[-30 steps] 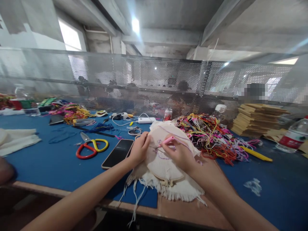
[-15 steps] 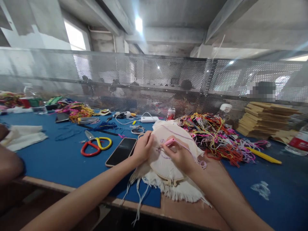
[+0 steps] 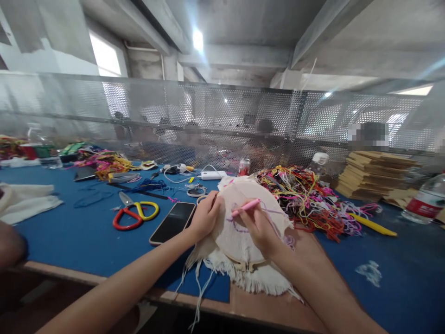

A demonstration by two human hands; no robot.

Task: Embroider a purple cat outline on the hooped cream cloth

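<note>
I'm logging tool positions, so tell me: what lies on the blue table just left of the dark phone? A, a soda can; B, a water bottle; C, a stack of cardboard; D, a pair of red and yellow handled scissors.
D: the scissors with red and yellow handles lie on the blue table just left of the phone.

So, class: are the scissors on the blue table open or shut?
Open. The scissors lie flat on the table, their red and yellow handle loops spread apart; the blades are too small to judge.
</note>
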